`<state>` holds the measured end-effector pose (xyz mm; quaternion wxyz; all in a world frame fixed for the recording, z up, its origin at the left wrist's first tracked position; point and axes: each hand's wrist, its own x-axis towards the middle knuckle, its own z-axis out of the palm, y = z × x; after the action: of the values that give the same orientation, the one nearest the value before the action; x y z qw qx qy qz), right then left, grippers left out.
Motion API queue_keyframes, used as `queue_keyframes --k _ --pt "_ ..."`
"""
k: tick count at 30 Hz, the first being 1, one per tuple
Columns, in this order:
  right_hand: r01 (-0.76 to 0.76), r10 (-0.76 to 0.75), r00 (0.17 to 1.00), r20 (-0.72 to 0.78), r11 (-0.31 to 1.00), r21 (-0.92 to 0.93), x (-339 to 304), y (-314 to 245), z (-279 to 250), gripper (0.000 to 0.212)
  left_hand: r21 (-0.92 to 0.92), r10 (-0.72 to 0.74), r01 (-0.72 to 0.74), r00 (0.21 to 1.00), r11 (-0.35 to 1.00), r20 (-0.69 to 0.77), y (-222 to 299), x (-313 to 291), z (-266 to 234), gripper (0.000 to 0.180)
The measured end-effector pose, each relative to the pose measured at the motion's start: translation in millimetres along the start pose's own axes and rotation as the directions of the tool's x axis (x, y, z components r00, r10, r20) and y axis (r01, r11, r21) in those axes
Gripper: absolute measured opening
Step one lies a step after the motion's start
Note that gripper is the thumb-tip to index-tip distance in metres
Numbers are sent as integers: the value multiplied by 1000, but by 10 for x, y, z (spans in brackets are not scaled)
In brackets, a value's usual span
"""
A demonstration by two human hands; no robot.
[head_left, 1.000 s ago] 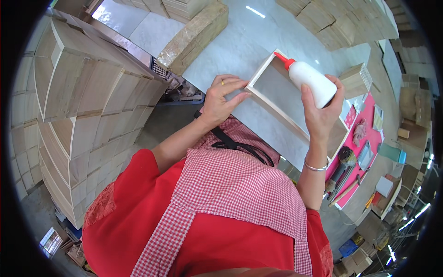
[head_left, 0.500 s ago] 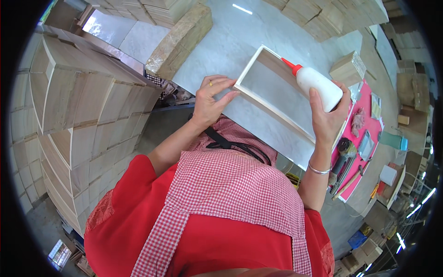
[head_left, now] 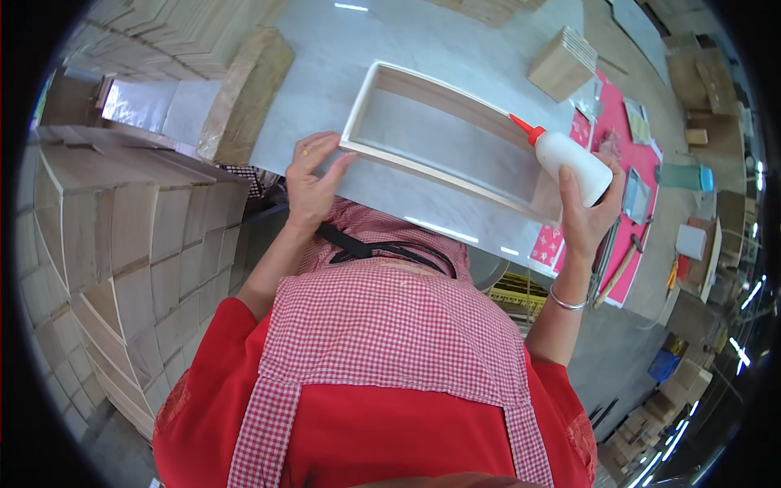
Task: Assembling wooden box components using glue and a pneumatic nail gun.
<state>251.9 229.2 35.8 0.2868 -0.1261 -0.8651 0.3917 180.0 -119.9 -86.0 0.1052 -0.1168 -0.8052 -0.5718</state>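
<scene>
A shallow rectangular wooden frame [head_left: 439,169], pale and unfinished, stands on the grey tabletop, its long sides running left to right. My left hand [head_left: 312,185], with a ring on one finger, grips the frame's near left corner between thumb and fingers. In my right hand [head_left: 592,221] is a white squeeze bottle [head_left: 569,161] with a red nozzle, tilted so that its tip points up and left. The tip appears over the frame's far long side, towards the right; whether it touches the wood I cannot tell. The bottle and hand partly hide the frame's right end.
A wrapped block [head_left: 246,96] lies at the table's left edge. Stacked wooden pieces [head_left: 565,63] stand beyond the frame. Right of it, a pink sheet [head_left: 625,264] carries a hammer [head_left: 620,270] and other items. Tall wood stacks [head_left: 134,220] rise on my left.
My view has turned, so the frame lies more level across it. Along the far side, the bottle has moved away from the left corner towards the right end. Both hands keep their holds.
</scene>
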Motion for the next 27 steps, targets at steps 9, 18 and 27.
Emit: queue_keyframes --k 9,18,27 --pt "-101 95 987 -132 994 -37 -147 291 -505 48 -15 -17 17 1000 1000 1 -65 -10 -15 29" --pt "-212 197 958 -207 976 -50 -237 370 -779 47 0 -25 25 1000 1000 13 -104 -5 -46 28" --pt "-241 226 955 -193 969 -59 -307 352 -870 46 -43 -59 59 998 997 12 -133 -17 -38 26"
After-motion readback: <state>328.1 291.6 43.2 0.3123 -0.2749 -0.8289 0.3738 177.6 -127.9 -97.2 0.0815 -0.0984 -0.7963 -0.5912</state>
